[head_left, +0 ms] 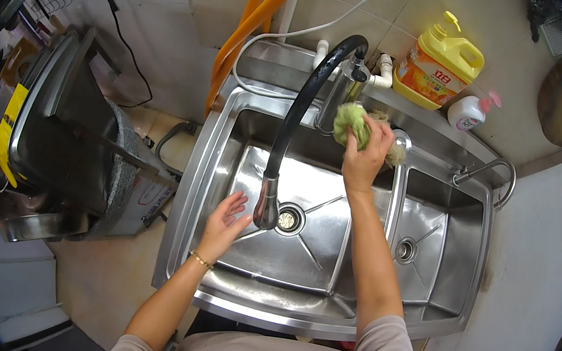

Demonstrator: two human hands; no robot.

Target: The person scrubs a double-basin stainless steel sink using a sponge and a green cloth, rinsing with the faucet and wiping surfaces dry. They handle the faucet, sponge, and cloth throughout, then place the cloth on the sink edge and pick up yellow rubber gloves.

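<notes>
My right hand [369, 155] grips a green mesh scrubber [350, 123] near the back rim of the stainless steel double sink [268, 275]. Behind those fingers, a beige scrubbing pad [396, 154] is partly hidden; I cannot tell whether the hand touches it. My left hand [224, 226], with a gold bracelet at the wrist, hovers over the large basin, fingers apart and holding nothing. Just right of it hangs the metal spray head [267, 205] of a faucet with a black flexible hose [298, 108]. No water stream shows. A drain [288, 219] lies below.
Along the back ledge stand a yellow detergent jug [438, 63] and a white pump bottle [467, 112]. A small curved tap [489, 168] rises beside the right basin [414, 278]. Orange hoses [250, 27] run down the wall. Black bins [77, 148] and yellow gloves [6, 139] are at left.
</notes>
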